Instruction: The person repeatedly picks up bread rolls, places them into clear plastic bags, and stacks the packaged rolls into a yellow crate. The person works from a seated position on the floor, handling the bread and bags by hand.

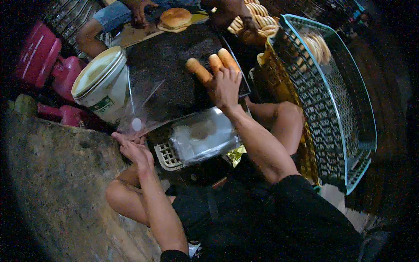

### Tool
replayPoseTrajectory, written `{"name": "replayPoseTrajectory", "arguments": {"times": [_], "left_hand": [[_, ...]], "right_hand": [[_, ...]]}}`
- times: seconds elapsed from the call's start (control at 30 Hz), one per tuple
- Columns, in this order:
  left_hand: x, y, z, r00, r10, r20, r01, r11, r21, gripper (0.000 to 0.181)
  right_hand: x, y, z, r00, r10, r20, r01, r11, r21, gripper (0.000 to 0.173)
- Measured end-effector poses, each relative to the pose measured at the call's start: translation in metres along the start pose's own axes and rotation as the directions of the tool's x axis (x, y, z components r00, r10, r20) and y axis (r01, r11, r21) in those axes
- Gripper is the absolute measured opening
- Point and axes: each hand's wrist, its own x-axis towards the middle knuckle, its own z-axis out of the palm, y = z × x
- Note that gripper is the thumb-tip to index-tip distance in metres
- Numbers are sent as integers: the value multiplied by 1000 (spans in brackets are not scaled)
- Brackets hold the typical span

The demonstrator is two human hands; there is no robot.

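My right hand lies over the near ends of long bread rolls at the right side of a dark tray. Two rolls are side by side, and another bread roll points out to the left of them. My left hand is at the lower left, with a clear plastic bag at its fingers. That bag spreads over the tray's near edge and bears a pale round spot. Between my arms, a stack of clear plastic bags rests on a cream plastic basket.
A white bucket stands left of the tray, beside pink plastic stools. Across from me are a co-worker's hand and round breads. At right stand a plastic crate and piled bread. A worn wooden surface lies at left.
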Motion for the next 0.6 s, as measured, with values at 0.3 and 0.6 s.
{"name": "replayPoseTrajectory", "arguments": {"times": [0.3, 0.6], "left_hand": [[40, 27, 42, 931, 360, 64, -360, 873, 328, 74], [-79, 21, 104, 810, 1, 587, -38, 998, 51, 71]], "right_hand": [[71, 52, -180, 732, -4, 681, -681, 32, 732, 60], [56, 2, -168, 796, -157, 584, -562, 166, 810, 67]]}}
